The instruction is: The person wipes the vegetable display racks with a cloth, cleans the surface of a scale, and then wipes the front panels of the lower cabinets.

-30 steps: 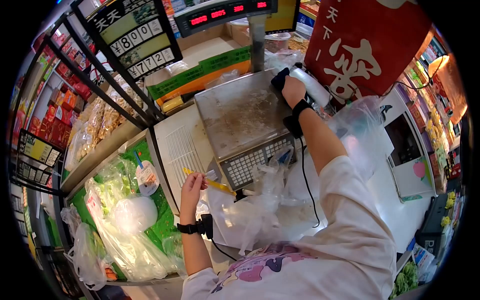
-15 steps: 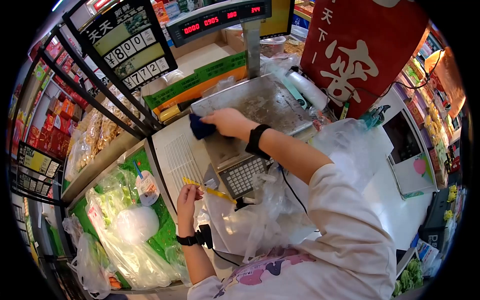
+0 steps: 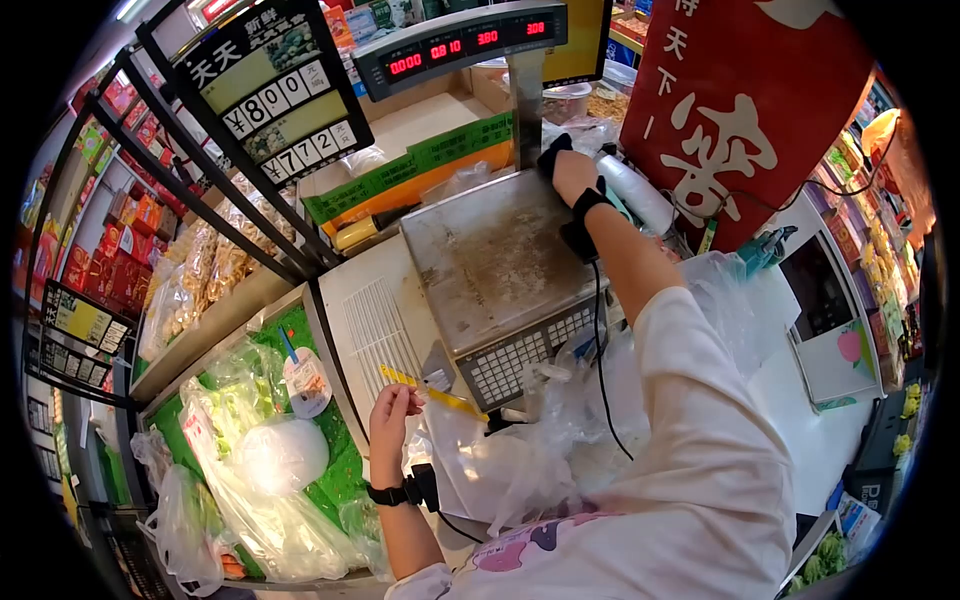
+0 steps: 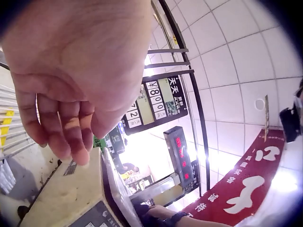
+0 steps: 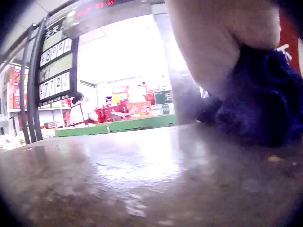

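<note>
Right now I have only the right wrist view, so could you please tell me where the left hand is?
Observer: In the head view, the left hand is near the yellow strip, to the left of the keypad.
Operator: Thank you; is it holding anything?
Observer: The left wrist view shows its fingers loosely curled, with nothing visible in them.
Operator: What lies on the keypad's near side?
Observer: Crumpled clear plastic.

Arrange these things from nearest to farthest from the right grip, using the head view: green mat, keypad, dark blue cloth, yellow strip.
1. Dark blue cloth: held in the right grip, at the far right corner of the scale.
2. Keypad: on the scale's near side.
3. Yellow strip: left of the keypad.
4. Green mat: farthest left, under the bagged vegetables.
</note>
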A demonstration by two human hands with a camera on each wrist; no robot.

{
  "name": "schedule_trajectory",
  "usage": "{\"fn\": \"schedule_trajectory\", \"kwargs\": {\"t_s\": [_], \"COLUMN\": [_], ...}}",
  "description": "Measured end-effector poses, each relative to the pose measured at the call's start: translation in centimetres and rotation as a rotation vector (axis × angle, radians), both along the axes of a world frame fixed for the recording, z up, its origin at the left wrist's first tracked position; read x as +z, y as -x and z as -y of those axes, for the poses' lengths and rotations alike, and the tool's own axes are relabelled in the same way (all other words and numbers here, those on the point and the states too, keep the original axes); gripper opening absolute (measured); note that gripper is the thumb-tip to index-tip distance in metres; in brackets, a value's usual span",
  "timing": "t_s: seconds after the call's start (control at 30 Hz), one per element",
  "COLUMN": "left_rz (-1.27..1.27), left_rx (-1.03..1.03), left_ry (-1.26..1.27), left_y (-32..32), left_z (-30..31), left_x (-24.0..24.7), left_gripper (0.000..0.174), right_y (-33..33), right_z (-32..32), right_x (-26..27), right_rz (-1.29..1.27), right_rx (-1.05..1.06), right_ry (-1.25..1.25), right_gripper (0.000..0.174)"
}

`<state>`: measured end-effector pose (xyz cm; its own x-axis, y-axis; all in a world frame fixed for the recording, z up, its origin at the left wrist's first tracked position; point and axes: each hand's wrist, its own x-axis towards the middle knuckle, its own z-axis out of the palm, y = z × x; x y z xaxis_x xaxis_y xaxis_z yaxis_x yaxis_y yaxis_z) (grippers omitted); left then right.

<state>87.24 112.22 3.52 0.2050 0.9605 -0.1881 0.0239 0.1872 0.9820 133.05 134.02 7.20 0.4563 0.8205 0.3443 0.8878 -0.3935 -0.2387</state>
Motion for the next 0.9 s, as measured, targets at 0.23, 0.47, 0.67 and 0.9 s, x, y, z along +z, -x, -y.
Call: {"fn": "schedule_trajectory", "kwargs": {"t_s": [0.23,0.47,0.67,0.9], "left_rz": [-0.005,-0.047,-0.032,0.019], "left_rx": [0.026,0.068,0.055,-0.034], "left_ry": [-0.010,0.011,0.013,0.006], "left_y": [0.1,1.8,1.4,-0.9], "left_z": [-0.1,0.6,0.4,-0.2], "left_x": [-0.1,-0.1,0.2,0.0], "left_gripper": [0.021,0.022,0.022,0.021], "right_y": [17.4,22.4,8.6,-5.4], "right_z": [-2.3,-3.0,-0.7,1.7], "right_x": [3.0,1.6,2.0,1.1], "right_rz": [0.056,-0.026,-0.073,-0.228], "right_rx": [0.615,0.846,0.603,0.082], "right_ry": [0.122,0.065,-0.050,-0.090], "right_gripper": [0.022,0.023,0.029,0.029]}}
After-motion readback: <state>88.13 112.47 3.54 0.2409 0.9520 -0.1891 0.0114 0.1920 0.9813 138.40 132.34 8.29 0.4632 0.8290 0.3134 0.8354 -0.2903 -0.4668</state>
